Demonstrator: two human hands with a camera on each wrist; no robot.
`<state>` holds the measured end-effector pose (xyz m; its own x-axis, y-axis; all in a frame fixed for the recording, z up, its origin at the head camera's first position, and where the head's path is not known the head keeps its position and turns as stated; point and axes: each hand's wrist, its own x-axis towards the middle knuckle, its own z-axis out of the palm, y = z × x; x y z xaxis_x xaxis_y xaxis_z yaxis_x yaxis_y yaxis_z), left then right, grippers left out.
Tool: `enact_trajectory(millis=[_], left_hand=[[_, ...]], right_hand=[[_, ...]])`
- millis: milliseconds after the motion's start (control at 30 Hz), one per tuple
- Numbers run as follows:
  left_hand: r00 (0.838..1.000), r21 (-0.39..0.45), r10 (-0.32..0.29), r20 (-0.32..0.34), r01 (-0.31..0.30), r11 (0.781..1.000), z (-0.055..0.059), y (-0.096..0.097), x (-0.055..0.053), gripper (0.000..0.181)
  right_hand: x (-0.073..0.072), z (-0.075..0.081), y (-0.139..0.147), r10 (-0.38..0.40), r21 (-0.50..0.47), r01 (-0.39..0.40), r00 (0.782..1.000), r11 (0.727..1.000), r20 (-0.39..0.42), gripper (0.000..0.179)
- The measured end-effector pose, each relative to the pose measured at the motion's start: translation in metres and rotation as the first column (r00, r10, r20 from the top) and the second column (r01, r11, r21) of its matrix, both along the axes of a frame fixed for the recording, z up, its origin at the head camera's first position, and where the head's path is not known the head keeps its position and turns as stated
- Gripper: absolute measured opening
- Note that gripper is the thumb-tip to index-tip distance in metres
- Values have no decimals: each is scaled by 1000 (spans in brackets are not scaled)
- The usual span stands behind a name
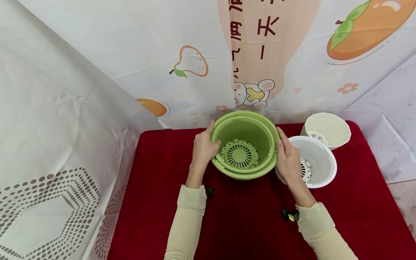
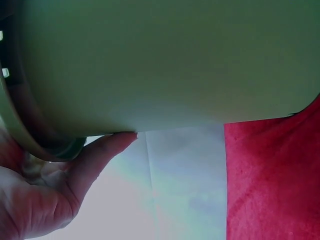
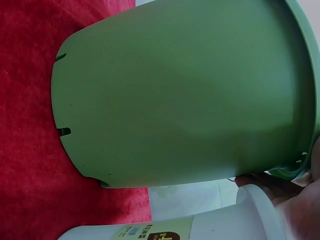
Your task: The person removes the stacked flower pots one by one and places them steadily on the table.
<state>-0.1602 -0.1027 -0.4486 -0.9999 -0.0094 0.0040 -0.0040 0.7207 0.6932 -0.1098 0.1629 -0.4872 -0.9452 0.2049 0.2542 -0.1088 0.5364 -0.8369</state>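
Green flowerpots [image 1: 246, 144], seemingly nested, occupy mid-frame; left hand [image 1: 204, 146] and right hand [image 1: 289, 160] grip the rim's opposite sides, probably for balance.

A person's bare left hand [image 1: 202, 148] and right hand [image 1: 289, 161] extend from long cream-coloured sleeves [image 1: 186, 225], each with a wide, wrinkled cuff [image 1: 192, 197]. A small black device [image 1: 209, 191] shows beside each wrist; the right device [image 1: 290, 215] has a yellow-and-white spot.

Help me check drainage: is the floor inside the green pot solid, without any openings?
No, the head view shows a ring of slots in the round base inside the green pot.
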Motion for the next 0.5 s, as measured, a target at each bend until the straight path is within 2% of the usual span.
enact_trajectory(millis=[500], left_hand=[[998,12,-30,50,29,1000,2,-3,-1,77]], right_hand=[[-1,-1,0,-3,-2,3,1000,1000,11,43]])
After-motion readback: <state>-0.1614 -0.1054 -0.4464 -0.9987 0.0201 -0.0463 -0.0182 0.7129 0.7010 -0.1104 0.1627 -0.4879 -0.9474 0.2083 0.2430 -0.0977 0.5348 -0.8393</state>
